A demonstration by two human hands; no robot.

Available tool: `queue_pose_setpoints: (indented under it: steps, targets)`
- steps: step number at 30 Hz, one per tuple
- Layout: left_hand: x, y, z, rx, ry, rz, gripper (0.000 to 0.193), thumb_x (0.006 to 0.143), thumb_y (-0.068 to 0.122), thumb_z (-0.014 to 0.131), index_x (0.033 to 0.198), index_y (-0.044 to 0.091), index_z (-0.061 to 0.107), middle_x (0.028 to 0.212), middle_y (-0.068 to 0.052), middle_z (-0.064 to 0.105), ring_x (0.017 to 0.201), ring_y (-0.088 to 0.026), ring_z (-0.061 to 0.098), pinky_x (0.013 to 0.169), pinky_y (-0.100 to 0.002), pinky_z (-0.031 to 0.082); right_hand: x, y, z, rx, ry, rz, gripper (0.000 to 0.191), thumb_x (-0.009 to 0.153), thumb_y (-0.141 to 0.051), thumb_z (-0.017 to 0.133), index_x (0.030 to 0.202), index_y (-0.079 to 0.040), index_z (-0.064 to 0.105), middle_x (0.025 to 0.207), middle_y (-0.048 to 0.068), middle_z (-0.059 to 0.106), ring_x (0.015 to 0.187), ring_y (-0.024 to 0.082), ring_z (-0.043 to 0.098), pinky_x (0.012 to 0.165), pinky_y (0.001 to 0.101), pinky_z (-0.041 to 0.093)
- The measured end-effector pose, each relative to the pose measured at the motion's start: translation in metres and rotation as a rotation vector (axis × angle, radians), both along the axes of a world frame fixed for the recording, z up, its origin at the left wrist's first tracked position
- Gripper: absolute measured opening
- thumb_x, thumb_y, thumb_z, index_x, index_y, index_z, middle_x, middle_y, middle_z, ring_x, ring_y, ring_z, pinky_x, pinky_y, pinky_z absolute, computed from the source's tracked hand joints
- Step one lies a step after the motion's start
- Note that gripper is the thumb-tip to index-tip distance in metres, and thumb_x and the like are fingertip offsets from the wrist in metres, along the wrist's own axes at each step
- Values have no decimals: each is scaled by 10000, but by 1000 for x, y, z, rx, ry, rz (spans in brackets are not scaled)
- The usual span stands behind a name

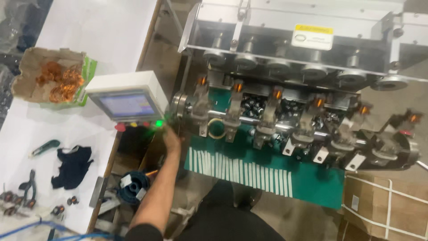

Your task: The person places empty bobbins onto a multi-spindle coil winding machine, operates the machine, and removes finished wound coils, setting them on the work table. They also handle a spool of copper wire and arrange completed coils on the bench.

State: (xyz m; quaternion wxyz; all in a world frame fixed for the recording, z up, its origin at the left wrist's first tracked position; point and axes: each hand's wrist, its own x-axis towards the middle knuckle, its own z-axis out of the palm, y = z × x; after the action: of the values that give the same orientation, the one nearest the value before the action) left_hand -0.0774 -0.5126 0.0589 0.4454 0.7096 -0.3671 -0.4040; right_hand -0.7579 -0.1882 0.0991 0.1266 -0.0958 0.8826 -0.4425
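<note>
White tabletop [89,31] fills the left of the view, and a multi-spindle coil winding machine [294,111] stands to the right of it over a green mat [312,178] with a row of white strips laid along it. One arm reaches up from the bottom of the view; by its side it looks to be the left hand [170,136], and it rests at the lit green button [158,123] under the small control panel [127,103] with its screen. Its fingers are turned away from the camera, so I cannot tell whether they are curled or spread, only that the fingertip end touches the button row. The other hand is out of view.

Judging by this, the step is a press at the panel, beside a red button [119,127]; a press there calls for a short, straight push, nothing more.

A torn cardboard tray [31,67] on the tabletop holds loose copper wire coils [62,82]. Nearby lie a dark cloth [71,165], a green-handled cutter [44,147] and pliers [29,180]. A taped cardboard box [383,209] sits at lower right
</note>
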Motion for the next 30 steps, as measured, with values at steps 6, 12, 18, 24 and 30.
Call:
queue_pose_setpoints:
  steps: [6, 12, 18, 24, 30]
  targets:
    - [3, -13, 14, -195, 814, 44, 758, 1054, 672, 375, 1386, 17, 565, 1221, -105, 715, 978, -234, 746, 774, -384, 611, 43, -43, -4, -244, -363, -25, 372, 1175, -478, 501, 1171, -153, 681, 1005, 47, 645, 796, 183, 595, 590, 344, 440]
    - [-4, -7, 33, 8, 553, 83, 752, 1018, 768, 317, 1153, 56, 518, 951, -118, 613, 595, -254, 681, 433, -329, 445, 27, -148, 23, -315, -483, 128, 362, 1139, -416, 506, 1206, -101, 670, 1037, 57, 652, 841, 178, 610, 640, 356, 484]
    - [-5, 1, 50, 5, 408, 98, 763, 1002, 753, 349, 1188, 26, 490, 947, -112, 623, 627, -273, 664, 478, -373, 492, 33, -136, 31, -280, -478, 190, 372, 1093, -342, 516, 1240, -32, 660, 1067, 75, 664, 894, 179, 633, 706, 374, 541]
    - [-21, 74, 35, 278, 541, -60, 872, 932, 823, 189, 1138, 116, 655, 972, -71, 711, 709, -174, 664, 615, -326, 542, 38, -60, 5, -68, -120, 239, 403, 1063, -264, 503, 1353, 2, 590, 1079, 148, 685, 928, 259, 667, 784, 422, 557]
    - [-52, 256, -26, 863, -54, -784, 647, 945, 652, 423, 1046, 57, 658, 889, -90, 696, 708, -204, 632, 640, -348, 514, 166, 55, -73, 121, 113, 227, 526, 926, -258, 667, 1406, -86, 538, 1053, 150, 734, 907, 360, 711, 807, 484, 539]
